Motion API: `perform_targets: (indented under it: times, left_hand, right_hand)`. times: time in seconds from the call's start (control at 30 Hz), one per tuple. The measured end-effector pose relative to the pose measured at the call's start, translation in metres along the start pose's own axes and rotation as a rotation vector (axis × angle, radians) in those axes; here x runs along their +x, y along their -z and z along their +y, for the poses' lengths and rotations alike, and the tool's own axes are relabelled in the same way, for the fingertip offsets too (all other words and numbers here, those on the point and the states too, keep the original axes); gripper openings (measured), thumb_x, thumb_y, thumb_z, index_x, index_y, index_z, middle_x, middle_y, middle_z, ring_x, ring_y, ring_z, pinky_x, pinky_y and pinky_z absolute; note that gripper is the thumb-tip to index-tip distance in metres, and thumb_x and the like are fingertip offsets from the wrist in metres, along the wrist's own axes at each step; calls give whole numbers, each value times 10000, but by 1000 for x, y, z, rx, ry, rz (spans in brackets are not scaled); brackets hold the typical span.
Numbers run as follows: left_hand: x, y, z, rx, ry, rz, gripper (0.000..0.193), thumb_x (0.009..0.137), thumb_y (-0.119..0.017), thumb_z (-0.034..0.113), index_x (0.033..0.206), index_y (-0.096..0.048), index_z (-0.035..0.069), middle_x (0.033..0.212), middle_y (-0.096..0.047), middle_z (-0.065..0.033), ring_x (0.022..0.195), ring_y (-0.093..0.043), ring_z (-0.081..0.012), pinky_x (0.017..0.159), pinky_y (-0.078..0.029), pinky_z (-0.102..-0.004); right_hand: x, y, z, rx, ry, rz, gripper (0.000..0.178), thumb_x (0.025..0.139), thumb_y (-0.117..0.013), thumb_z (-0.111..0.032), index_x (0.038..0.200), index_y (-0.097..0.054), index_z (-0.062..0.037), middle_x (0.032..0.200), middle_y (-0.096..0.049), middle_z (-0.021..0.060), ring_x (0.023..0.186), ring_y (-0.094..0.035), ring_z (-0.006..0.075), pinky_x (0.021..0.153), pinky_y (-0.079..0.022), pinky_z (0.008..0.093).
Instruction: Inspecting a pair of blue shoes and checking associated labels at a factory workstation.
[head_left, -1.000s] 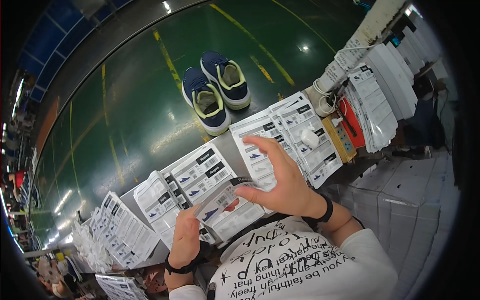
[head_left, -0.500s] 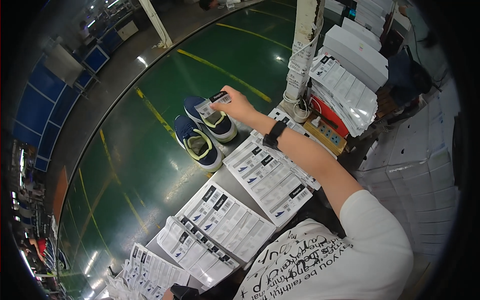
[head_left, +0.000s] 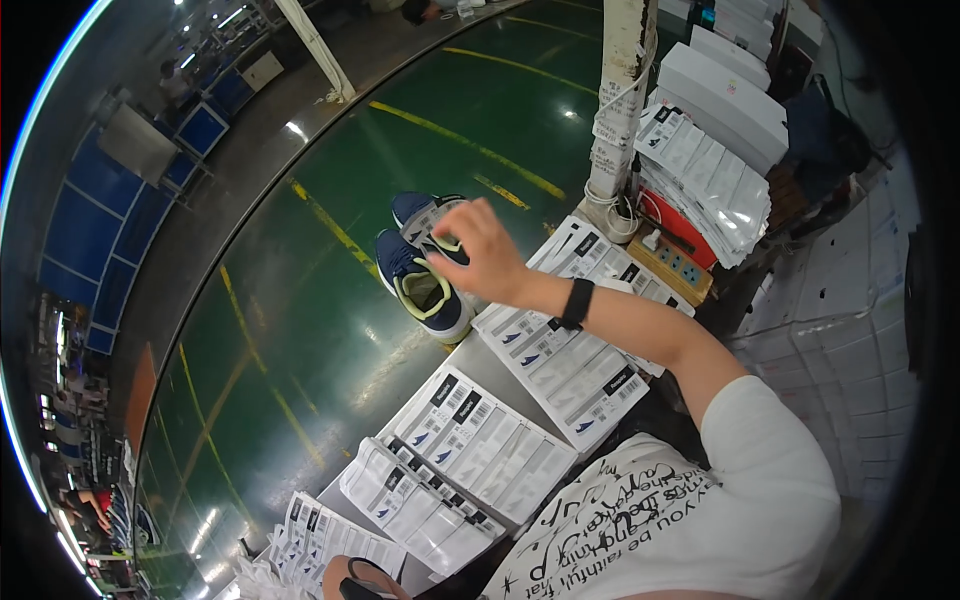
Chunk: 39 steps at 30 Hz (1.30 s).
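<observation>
A pair of navy shoes with lime-green lining stands on the green table. The nearer shoe (head_left: 398, 262) shows its open collar, while my right hand partly hides the farther shoe (head_left: 408, 204). A small black-and-white label (head_left: 424, 222) lies over the farther shoe's opening. My right hand (head_left: 485, 258) is just over the shoes, with thumb and fingers apart and nothing visibly gripped. At the bottom edge, beside the label sheets, only a bit of my left hand or wrist (head_left: 343, 573) shows, next to a dark band; its fingers are out of sight.
Stacks of printed label sheets (head_left: 500, 435) line the table's near edge. To the right are a post (head_left: 612, 130), a power strip (head_left: 672, 268), more stacked sheets (head_left: 705, 185) and white boxes (head_left: 722, 105). Yellow lines (head_left: 335, 225) cross the green table (head_left: 300, 300).
My right hand has let go of the label, drawn back toward me and spread its fingers. The label now rests on the farther shoe. The whole view has shifted slightly.
</observation>
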<state>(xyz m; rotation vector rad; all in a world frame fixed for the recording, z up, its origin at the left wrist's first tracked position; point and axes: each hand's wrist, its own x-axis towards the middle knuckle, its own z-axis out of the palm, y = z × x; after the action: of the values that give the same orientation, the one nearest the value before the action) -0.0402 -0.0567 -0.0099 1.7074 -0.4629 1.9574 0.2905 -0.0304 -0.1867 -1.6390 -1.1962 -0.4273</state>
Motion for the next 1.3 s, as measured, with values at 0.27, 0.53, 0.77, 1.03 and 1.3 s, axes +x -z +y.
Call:
perform_targets:
  times: [0.27, 0.53, 0.77, 1.03, 1.3]
  left_hand:
    - [3, 3, 2, -59, -1, -18, 510, 924, -550, 349, 1282, -506, -11, 1283, -483, -169, 1188, -439, -324, 1055, -303, -517]
    - [5, 3, 6, -70, 13, -19, 505, 924, -548, 349, 1277, -509, -10, 1277, -485, -167, 1181, -442, -324, 1049, -306, -515]
    - [5, 2, 5, -114, 35, -35, 500, 924, -546, 349, 1273, -512, -8, 1272, -488, -165, 1175, -445, -323, 1044, -309, -514]
    - [8, 2, 3, -130, 24, -35, 495, 924, -544, 349, 1269, -515, -6, 1267, -490, -163, 1167, -449, -322, 1038, -312, -512]
    - [6, -4, -3, -170, 7, -21, 491, 924, -541, 348, 1264, -518, -4, 1261, -493, -161, 1160, -452, -322, 1031, -315, -510]
  right_hand:
    - [-27, -18, -6, -394, 300, -419, 326, 721, -657, -86, 1039, -586, -96, 966, -585, 88, 1011, -529, 281, 868, -407, 422]
    - [-38, -33, -59, -23, 104, -292, 395, 760, -706, -114, 1114, -540, -54, 1116, -537, 153, 1024, -549, 290, 876, -450, 410]
    - [-83, -9, -123, 728, -462, -400, 469, 897, -644, -135, 1286, -415, -9, 1164, -529, 136, 848, -616, 189, 772, -517, 322]
    - [-88, -17, -114, 1411, -1104, -273, 439, 952, -608, -216, 1299, -402, -45, 1091, -572, 75, 801, -615, 124, 701, -532, 306]
    - [-125, -50, -57, 1812, -1646, -333, 277, 1030, -461, -296, 1176, -543, -76, 1163, -619, 118, 888, -640, 237, 818, -540, 414]
